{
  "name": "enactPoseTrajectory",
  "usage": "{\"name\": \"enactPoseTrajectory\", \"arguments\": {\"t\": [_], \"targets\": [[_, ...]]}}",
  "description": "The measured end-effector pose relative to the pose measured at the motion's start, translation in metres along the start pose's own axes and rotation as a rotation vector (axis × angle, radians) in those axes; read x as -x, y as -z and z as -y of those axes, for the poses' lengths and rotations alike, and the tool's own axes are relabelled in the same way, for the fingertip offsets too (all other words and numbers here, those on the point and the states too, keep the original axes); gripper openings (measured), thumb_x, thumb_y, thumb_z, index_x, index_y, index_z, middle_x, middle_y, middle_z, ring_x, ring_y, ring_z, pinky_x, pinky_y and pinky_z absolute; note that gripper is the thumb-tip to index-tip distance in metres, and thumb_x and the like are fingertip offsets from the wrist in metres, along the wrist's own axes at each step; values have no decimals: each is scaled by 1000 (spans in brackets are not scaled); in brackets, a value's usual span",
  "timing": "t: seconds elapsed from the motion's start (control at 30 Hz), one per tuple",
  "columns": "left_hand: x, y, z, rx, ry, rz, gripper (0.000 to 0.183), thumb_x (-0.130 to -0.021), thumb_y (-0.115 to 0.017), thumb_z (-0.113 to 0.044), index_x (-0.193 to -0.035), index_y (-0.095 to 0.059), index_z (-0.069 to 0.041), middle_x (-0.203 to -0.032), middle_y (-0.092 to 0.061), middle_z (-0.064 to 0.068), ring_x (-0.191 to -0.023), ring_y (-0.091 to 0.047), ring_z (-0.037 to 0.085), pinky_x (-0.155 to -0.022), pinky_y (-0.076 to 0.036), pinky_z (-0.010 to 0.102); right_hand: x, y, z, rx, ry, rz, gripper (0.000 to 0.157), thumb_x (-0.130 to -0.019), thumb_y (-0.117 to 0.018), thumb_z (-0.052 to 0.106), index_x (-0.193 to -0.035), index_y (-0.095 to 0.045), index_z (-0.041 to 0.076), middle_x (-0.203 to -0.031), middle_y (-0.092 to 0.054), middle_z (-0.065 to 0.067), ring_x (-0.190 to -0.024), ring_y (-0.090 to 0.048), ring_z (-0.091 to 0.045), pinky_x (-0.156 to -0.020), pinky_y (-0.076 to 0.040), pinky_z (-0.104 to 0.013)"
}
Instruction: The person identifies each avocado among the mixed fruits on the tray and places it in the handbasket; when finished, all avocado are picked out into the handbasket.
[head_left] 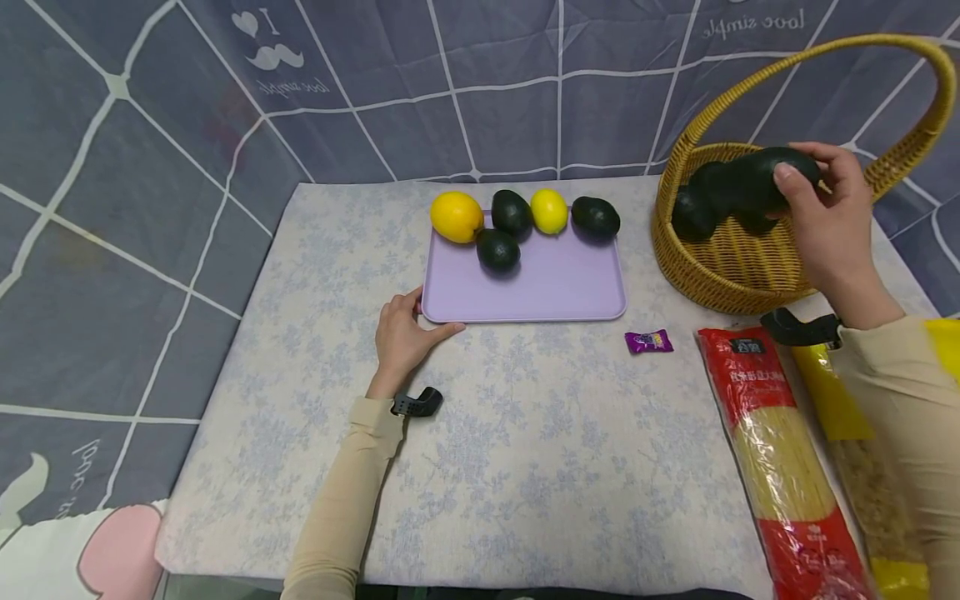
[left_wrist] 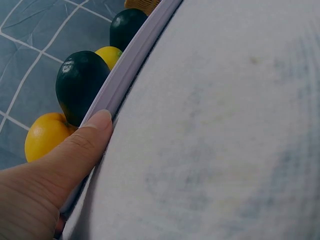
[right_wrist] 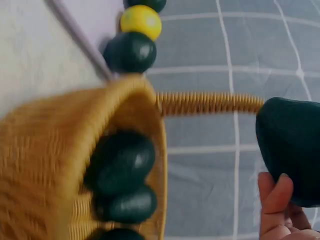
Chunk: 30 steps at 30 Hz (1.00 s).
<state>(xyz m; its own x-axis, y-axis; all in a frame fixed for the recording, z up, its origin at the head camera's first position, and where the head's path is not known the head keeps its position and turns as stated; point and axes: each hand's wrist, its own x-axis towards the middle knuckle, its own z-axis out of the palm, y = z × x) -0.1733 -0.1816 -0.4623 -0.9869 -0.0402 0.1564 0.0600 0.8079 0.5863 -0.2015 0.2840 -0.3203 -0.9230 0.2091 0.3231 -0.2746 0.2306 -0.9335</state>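
Note:
My right hand (head_left: 836, 212) grips a dark green avocado (right_wrist: 292, 150) above the wicker basket (head_left: 675, 258), thumb on its near side. Inside the basket are more dark avocados (right_wrist: 125, 162), partly hidden by the held one in the head view. At the near left corner of a lilac tray (head_left: 555, 292), my left hand (head_left: 401, 333) holds the rim, its thumb along the front edge. Along the tray's far side lie an orange-yellow fruit (head_left: 456, 217), a lemon (head_left: 549, 212) and dark avocados (head_left: 512, 214); one avocado (head_left: 498, 251) sits nearer its middle.
A purple-wrapped candy (head_left: 649, 342) lies right of the tray's near corner. Below the basket are a red noodle packet (head_left: 783, 458) and a yellow packet (head_left: 873, 475), partly under my right sleeve. The basket's tall handle (head_left: 810, 54) arches over it. A grey tiled-pattern cloth (head_left: 510, 100) hangs behind.

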Motion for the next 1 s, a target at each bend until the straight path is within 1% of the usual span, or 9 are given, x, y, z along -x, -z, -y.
{"name": "enactPoseTrajectory", "arguments": {"t": [0.13,0.23,0.4,0.47,0.57,0.7,0.8,0.9,1.0], "targets": [[-1,1,0,-4,2,4,91,-67,-83,-49,-138,-49,-3,-88,-46,8,-80,-36,25,-64,-27,33,-11,14,-3,86,-91,13,32,-96,-56,16,-127,-53,17,-111,-45,4,-89,-55,-4,-69,-45,-10],[-1,1,0,-3,4,8,91,-67,-83,-49,-138,-49,-3,-88,-46,8,-80,-36,25,-64,-27,33,-18,22,-6,185,-142,33,29,-95,-57,21,-124,-51,22,-106,-44,8,-82,-53,-1,-67,-43,-8],[-1,2,0,-2,8,7,91,-67,-83,-50,-138,-49,-4,-88,-46,8,-80,-36,25,-64,-27,33,-30,34,-13,419,-250,113,36,-93,-58,36,-122,-39,28,-104,-37,12,-80,-44,0,-67,-38,-11],[-1,1,0,-4,6,7,91,-67,-83,-50,-138,-49,-4,-89,-47,8,-81,-37,25,-64,-27,33,-37,38,-18,471,-295,170,42,-91,-58,41,-125,-38,25,-105,-37,9,-76,-47,0,-64,-39,-13],[-1,0,1,-4,3,11,91,-67,-83,-50,-138,-49,-4,-90,-47,8,-81,-37,25,-64,-28,33,-46,43,-28,514,-353,281,54,-90,-58,46,-129,-35,16,-106,-41,-3,-67,-52,-2,-57,-42,-16],[-1,0,0,-5,3,9,91,-67,-83,-51,-138,-49,-5,-90,-47,8,-81,-37,25,-64,-28,33,-56,45,-40,583,-392,416,71,-91,-55,49,-134,-28,0,-111,-41,-18,-64,-54,-6,-63,-41,-22],[-1,0,0,-8,7,7,92,-66,-83,-51,-138,-49,-5,-90,-47,8,-80,-37,25,-63,-28,33,-61,45,-46,601,-404,469,72,-92,-53,50,-130,-28,-6,-112,-39,-22,-64,-54,-8,-66,-41,-26],[0,1,0,-9,9,8,92,-66,-83,-50,-138,-49,-5,-89,-46,8,-80,-36,25,-64,-27,33,-65,45,-51,598,-417,503,67,-92,-53,49,-122,-30,-7,-108,-38,-21,-65,-55,-11,-63,-45,-28],[0,1,0,-10,7,8,92,-66,-83,-50,-138,-49,-4,-89,-46,8,-80,-36,25,-64,-27,33,-69,43,-56,600,-442,553,70,-92,-53,49,-121,-29,-9,-110,-37,-24,-68,-56,-12,-61,-48,-29]]}}
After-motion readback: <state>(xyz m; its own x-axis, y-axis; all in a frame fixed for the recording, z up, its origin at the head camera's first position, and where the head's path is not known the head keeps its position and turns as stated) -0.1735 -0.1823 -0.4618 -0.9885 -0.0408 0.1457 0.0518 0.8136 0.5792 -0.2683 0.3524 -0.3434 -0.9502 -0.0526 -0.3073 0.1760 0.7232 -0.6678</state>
